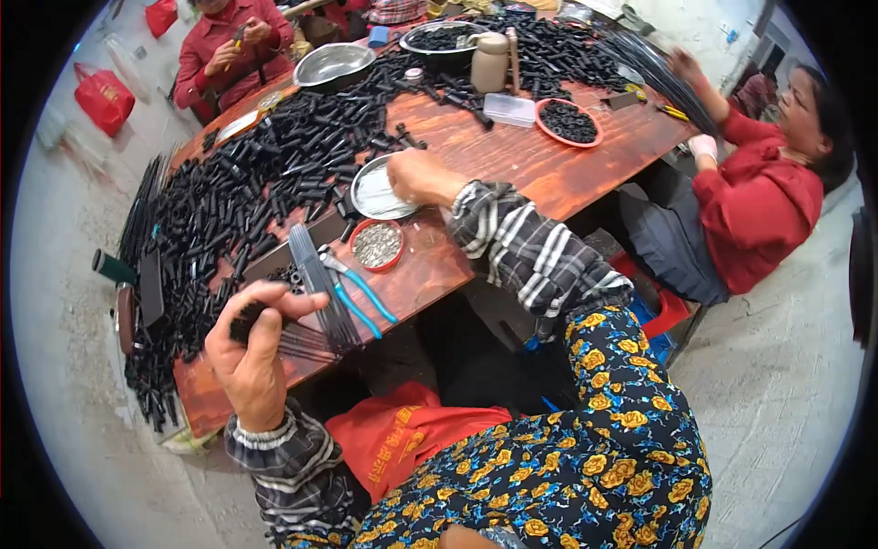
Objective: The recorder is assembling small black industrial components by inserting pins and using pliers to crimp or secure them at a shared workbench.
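Observation:
My left hand [251,361] is wrapped round a bundle of thin dark rods [306,344], whose bunched black ends [245,320] show between fingers and thumb. My right hand [421,177] is curled at the right rim of a metal bowl [377,190] holding thin whitish pieces; its fingertips are hidden, so what it pinches does not show. Just in front of the bowl stands a red-rimmed dish [377,245] of small silvery pieces. Blue-handled pliers [361,291] lie beside it, next to more thin dark rods [320,284] at the table's near edge.
Short black tubular parts [283,178] cover much of the wooden table [457,137]. Farther back are metal bowls [334,66], a beige jug [490,62], a clear box [509,110] and a red dish [569,123]. Two people in red [759,201] sit around it.

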Available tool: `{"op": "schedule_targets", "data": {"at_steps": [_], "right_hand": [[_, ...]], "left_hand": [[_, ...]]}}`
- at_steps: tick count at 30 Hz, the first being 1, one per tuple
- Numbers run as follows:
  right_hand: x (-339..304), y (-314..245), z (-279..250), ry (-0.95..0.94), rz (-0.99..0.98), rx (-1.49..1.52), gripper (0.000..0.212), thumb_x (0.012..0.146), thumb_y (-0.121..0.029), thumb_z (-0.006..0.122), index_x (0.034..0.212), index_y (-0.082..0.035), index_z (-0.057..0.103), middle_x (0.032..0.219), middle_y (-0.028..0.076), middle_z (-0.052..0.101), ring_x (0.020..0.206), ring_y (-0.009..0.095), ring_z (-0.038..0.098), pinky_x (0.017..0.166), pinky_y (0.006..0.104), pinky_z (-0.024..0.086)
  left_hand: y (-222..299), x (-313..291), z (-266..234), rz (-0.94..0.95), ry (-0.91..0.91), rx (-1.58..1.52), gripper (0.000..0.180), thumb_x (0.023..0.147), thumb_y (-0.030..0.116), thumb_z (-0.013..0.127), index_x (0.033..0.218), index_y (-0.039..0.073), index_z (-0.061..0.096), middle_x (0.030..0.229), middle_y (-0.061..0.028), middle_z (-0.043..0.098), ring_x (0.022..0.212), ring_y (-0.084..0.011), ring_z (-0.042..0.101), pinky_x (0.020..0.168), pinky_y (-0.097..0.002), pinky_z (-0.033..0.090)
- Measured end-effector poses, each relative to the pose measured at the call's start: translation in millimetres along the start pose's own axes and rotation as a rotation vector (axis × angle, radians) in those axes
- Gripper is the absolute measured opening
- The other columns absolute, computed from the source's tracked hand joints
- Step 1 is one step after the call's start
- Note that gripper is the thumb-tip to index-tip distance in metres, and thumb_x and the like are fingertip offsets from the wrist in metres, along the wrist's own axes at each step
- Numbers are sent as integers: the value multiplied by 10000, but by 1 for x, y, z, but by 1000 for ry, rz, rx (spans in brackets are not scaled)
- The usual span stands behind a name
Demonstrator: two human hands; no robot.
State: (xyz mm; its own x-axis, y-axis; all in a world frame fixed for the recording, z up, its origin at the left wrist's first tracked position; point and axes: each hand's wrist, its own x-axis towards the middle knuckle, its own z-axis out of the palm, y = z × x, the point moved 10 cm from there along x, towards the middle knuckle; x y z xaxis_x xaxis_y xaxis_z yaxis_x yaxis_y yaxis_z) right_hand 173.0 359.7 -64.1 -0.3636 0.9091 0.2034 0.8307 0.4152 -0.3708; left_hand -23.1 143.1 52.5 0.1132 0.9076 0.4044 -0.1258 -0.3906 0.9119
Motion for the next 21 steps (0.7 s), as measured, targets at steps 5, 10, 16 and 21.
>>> {"op": "schedule_targets", "data": {"at_steps": [5,10,16,21], "right_hand": [[6,8,5,105,-53,5,149,684,-108,602,763,-30,702,797,225,656,784,382,651,705,454,514],[6,5,4,171,-89,42,139,700,-93,587,757,-54,707,748,214,644,742,375,649,678,449,511],[-3,0,-23,274,-113,7,141,716,-78,594,775,-29,713,729,204,650,694,356,653,651,417,515],[-64,-111,-105,231,-281,456,76,773,-82,673,821,-36,709,641,53,654,589,105,624,536,251,471]], "left_hand": [[0,10,3,-22,-26,4,215,935,20,485,1108,-77,568,912,-184,676,893,-264,670,861,-370,510],[-9,11,-3,-34,-30,19,249,952,71,498,1146,-74,551,936,-175,667,903,-281,673,845,-366,535],[-10,10,-2,-52,-6,-80,245,956,88,505,1138,-65,563,945,-164,672,897,-262,678,825,-341,547],[-10,7,-7,-45,20,-129,236,958,98,510,1120,-58,579,934,-140,675,878,-244,679,815,-339,553]]}}
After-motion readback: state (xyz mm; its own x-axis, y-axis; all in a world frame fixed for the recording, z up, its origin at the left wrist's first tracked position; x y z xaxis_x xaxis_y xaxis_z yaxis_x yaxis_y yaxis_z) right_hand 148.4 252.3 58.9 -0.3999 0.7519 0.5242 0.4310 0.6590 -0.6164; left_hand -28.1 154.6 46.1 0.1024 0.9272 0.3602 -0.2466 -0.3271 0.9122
